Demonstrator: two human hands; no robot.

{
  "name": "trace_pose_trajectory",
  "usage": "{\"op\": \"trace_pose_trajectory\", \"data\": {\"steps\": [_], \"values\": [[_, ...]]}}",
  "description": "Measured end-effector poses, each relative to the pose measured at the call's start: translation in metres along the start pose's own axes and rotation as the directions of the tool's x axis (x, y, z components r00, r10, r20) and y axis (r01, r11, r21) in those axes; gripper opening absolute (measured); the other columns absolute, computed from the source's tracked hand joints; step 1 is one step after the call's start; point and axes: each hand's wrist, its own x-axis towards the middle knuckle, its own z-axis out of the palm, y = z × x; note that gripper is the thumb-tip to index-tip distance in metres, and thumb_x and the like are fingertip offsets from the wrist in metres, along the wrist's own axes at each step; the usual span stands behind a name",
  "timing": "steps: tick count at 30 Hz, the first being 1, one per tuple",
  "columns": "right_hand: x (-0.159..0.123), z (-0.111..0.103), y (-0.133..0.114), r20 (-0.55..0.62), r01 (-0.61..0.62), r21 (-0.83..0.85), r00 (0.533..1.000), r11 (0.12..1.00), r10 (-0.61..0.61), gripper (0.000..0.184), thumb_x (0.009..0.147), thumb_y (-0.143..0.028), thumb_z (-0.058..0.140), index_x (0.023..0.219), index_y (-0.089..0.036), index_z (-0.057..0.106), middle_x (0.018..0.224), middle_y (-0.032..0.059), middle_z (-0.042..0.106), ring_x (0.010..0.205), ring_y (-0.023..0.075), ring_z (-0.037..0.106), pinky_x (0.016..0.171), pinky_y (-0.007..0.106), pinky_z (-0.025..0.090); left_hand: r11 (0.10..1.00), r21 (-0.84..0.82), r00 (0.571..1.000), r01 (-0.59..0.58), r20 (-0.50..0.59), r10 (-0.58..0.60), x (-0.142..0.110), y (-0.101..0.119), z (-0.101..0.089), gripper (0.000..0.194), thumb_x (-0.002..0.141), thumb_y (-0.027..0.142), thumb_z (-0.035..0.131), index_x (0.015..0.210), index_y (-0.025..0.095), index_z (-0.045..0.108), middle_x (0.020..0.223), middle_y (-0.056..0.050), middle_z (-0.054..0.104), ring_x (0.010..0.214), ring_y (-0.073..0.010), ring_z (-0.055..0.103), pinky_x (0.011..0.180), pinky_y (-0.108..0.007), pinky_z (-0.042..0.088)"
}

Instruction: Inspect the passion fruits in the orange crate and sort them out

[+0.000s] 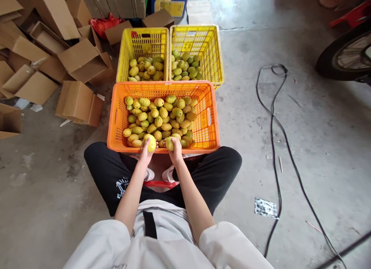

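Note:
Over the near rim of an orange plastic crate [216,118], my left hand [144,154] is closed around a bright yellow oval fruit [151,143]. Beside it, my right hand [177,153] grips a greener oval fruit [169,144]. The exact kind of fruit is hard to tell. A heap of similar yellow-green and brownish fruits [166,127] fills much of the crate below and beyond both hands.
Two yellow crates [119,56] [220,54] stand behind the orange one, each partly filled with fruits. Cardboard boxes [75,101] are piled at left. A black cable [272,145] loops across the floor at right, near a motorcycle wheel [344,54].

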Motion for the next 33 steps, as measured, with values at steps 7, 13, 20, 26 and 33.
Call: {"op": "trace_pose_trajectory", "data": {"steps": [7, 13, 20, 26, 33], "values": [[0.001, 0.003, -0.01, -0.045, -0.147, 0.115, 0.987, 0.982, 0.153, 0.032, 0.089, -0.054, 0.055, 0.088, -0.022, 0.062, 0.068, 0.0045, 0.07, 0.073, 0.024, 0.073, 0.058, 0.033, 0.061, 1.0, 0.01, 1.0, 0.004, 0.015, -0.004, 0.0, 0.001, -0.001, 0.031, 0.085, 0.043, 0.077, 0.102, 0.017, 0.072, 0.096, -0.01, 0.077, 0.095, -0.0238, 0.076, 0.086, -0.034, 0.063], [0.003, 0.001, -0.011, -0.034, -0.161, 0.093, 0.986, 0.983, 0.164, 0.031, 0.092, -0.053, 0.057, 0.091, -0.023, 0.064, 0.079, 0.0051, 0.075, 0.068, 0.0198, 0.067, 0.05, 0.028, 0.053, 0.999, -0.052, 0.999, 0.007, -0.041, -0.009, 0.003, 0.001, 0.002, 0.032, 0.098, 0.048, 0.06, 0.101, 0.019, 0.073, 0.093, -0.009, 0.076, 0.106, -0.0258, 0.075, 0.086, -0.033, 0.063], [-0.001, -0.003, -0.009, -0.011, -0.055, 0.02, 0.998, 0.998, 0.056, 0.047, 0.069, -0.058, 0.086, 0.093, -0.025, 0.064, 0.087, -0.0011, 0.066, 0.076, 0.0144, 0.063, 0.055, 0.023, 0.054, 0.999, -0.021, 0.999, 0.039, -0.01, -0.04, 0.0, 0.003, 0.0, 0.04, 0.103, 0.052, 0.055, 0.107, 0.017, 0.073, 0.098, -0.013, 0.077, 0.104, -0.028, 0.077, 0.086, -0.038, 0.065], [0.0, -0.003, -0.005, -0.046, -0.061, -0.008, 0.997, 0.998, 0.061, 0.064, 0.051, -0.04, 0.098, 0.097, -0.028, 0.056, 0.089, -0.0042, 0.066, 0.077, 0.0143, 0.065, 0.062, 0.027, 0.06, 0.997, 0.051, 0.998, -0.05, 0.034, 0.048, -0.006, -0.002, -0.002, 0.043, 0.091, 0.053, 0.075, 0.112, 0.016, 0.072, 0.098, -0.012, 0.077, 0.101, -0.0301, 0.078, 0.089, -0.04, 0.066], [-0.002, -0.001, -0.003, 0.003, -0.023, -0.049, 1.0, 0.999, 0.023, 0.058, 0.055, -0.04, 0.097, 0.094, -0.027, 0.056, 0.081, -0.0056, 0.066, 0.073, 0.016, 0.069, 0.065, 0.031, 0.062, 0.991, 0.075, 0.992, -0.113, 0.06, 0.109, -0.008, -0.005, -0.006, 0.038, 0.077, 0.03, 0.088, 0.109, 0.024, 0.07, 0.095, -0.003, 0.077, 0.095, -0.0247, 0.079, 0.09, -0.036, 0.063]]}}
